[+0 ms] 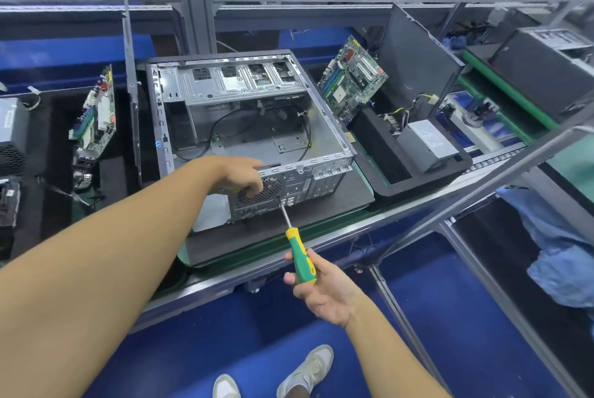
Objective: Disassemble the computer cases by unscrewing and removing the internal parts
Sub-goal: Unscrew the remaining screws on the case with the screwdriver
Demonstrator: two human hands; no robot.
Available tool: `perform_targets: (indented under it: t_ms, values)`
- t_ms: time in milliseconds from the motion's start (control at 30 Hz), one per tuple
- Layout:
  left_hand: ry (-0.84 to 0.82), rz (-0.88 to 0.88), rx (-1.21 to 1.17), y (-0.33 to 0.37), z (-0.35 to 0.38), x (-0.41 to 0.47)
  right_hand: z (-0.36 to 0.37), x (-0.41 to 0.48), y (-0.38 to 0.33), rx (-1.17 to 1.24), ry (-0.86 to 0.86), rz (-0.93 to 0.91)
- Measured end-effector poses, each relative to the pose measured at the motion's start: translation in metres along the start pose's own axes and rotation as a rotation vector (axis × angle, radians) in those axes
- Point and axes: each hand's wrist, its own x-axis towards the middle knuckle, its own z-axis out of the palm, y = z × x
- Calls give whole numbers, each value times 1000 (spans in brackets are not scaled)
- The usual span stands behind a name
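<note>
**Q:** What stands at the left of the bench?
**A:** A grey power supply [11, 134] sits at the far edge. Next to it a circuit board [94, 118] stands tilted on its edge. A side panel [131, 92] stands upright just beside the computer case [250, 127].

**Q:** Where is the computer case?
**A:** At bench centre, lying on a dark mat [350, 198], open side up and rear panel toward the person. Black cables lie loose inside.

**Q:** What is the state of the hands?
**A:** The left hand [239, 177] grips the case, fingers curled over the top rear edge above the fan grille [260, 192]. The right hand [321, 288] has its fingers wrapped round the green-and-yellow handle of the screwdriver [300, 256]. The tip meets the rear panel at the grille's lower right corner.

**Q:** What lies right of the case?
**A:** A second circuit board [352, 76] leans in a black tray [418, 187]. The tray also holds a second power supply [429, 143].
</note>
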Motion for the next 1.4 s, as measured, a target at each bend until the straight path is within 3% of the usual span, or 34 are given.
perform_targets:
  t_ms: [100, 200, 267, 333, 367, 433, 533, 600, 667, 767, 833, 967, 1033, 1100, 1200, 1233, 1300, 1400]
  values:
    - [5, -17, -23, -1, 1, -1, 10, -2, 2, -188, 161, -57]
    - [-7, -21, -12, 1, 1, -2, 11, 0, 14, -559, 578, -475]
    - [-13, -30, -4, 5, 1, -5, 15, 1, 22, -968, 855, -787]
    - [-8, -36, 18, 5, 1, -6, 17, 4, 28, -1334, 1009, -948]
    - [-8, -37, 26, 6, 2, -7, 16, 6, 30, -1376, 1014, -978]
    - [-2, -24, 41, 7, 2, -8, 17, 10, 33, -1171, 905, -917]
    - [0, -1, 44, 7, 2, -9, 22, 15, 33, -298, 647, -573]
    - [7, 0, 34, 6, 2, -9, 22, 15, 28, 57, 474, -329]
    - [11, 2, 35, 5, 2, -9, 22, 15, 26, 75, 336, -211]
    - [10, 10, 49, 6, 1, -10, 22, 14, 27, -17, 309, -290]
    - [8, 17, 63, 7, 1, -10, 20, 13, 31, -235, 469, -462]
    - [17, -14, 58, 8, 0, -12, 17, 16, 40, -916, 824, -811]
    - [25, -17, 76, 8, 0, -12, 16, 18, 39, -1160, 961, -872]
    - [23, -13, 78, 8, 1, -12, 17, 19, 37, -1043, 903, -824]
    - [14, -8, 104, 9, 0, -12, 23, 17, 28, -284, 587, -481]
    - [12, -8, 108, 10, 0, -12, 23, 14, 23, -170, 520, -355]
    - [5, -2, 117, 10, 0, -12, 21, 11, 18, -182, 475, -258]
    - [1, 4, 108, 8, -1, -11, 22, 9, 18, -351, 552, -370]
